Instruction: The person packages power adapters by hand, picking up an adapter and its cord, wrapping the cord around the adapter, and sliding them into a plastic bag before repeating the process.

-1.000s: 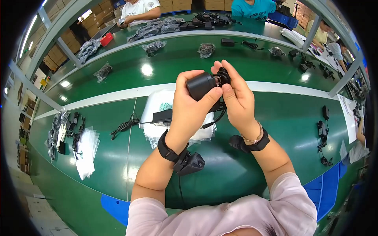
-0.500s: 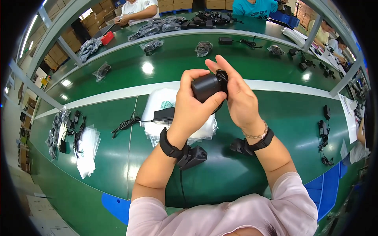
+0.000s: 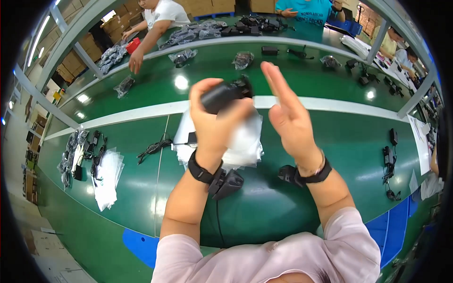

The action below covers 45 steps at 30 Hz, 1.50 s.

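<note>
Head view: the left hand (image 3: 210, 123) curls its grip round a black power adapter (image 3: 218, 98), thumb and fingers closed on it, and holds it up over the green tabletop (image 3: 339, 141). Motion blurs the thumb side. The right hand (image 3: 295, 125) stands near, apart from the adapter, its grip unclosed, fingers straight, holding nothing. Clear plastic bags (image 3: 250, 148) lie beyond the wrists, with a coiled black cable (image 3: 153, 149) to their left.
</note>
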Tool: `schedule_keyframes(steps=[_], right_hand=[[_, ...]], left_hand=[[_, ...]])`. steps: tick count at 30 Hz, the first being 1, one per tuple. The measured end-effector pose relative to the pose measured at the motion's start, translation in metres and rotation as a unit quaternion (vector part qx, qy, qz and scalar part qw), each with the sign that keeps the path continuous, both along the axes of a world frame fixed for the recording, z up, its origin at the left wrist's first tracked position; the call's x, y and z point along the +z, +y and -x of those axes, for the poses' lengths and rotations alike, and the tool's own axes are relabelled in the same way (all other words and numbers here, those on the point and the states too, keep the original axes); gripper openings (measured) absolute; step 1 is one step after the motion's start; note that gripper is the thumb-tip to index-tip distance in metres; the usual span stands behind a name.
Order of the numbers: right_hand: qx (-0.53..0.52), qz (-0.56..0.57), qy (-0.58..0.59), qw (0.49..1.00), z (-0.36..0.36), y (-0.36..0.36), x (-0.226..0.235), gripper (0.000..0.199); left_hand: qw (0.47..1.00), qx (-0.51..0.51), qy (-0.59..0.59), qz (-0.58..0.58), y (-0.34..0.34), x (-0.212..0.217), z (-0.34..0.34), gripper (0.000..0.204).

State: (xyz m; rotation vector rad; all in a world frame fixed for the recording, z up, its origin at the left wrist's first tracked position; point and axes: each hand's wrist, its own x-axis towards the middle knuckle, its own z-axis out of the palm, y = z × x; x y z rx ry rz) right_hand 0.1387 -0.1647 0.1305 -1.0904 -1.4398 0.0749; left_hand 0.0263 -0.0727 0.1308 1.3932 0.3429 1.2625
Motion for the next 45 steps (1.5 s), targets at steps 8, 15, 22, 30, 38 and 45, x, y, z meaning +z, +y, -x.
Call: schedule_keyframes(steps=[8,15,22,30,38,45], right_hand=[[0.339,0.262,0.583,0.690,0.003,-0.001,-0.012,0.026],[0.199,0.190,0.554,0.786,0.009,0.002,-0.024,0.027],[0.169,0.131,0.465,0.859,0.014,-0.003,-0.022,0.034],[0.233,0.065,0.495,0.834,0.016,-0.004,-0.024,0.040],[0.234,0.110,0.301,0.918,-0.007,-0.007,-0.015,0.050],[0.073,-0.010,0.058,0.996,-0.003,-0.004,-0.016,0.049]], left_hand=[[0.988,0.084,-0.098,-0.083,0.002,0.000,0.012,0.058],[0.952,-0.152,-0.177,0.200,-0.001,-0.004,-0.004,0.057],[0.950,-0.174,-0.179,0.187,-0.007,-0.005,-0.009,0.054],[0.964,-0.103,-0.160,0.185,-0.028,-0.005,-0.012,0.055],[0.946,-0.212,-0.164,0.185,-0.027,-0.010,-0.009,0.054],[0.942,-0.244,-0.156,0.170,-0.028,-0.007,-0.012,0.040]])
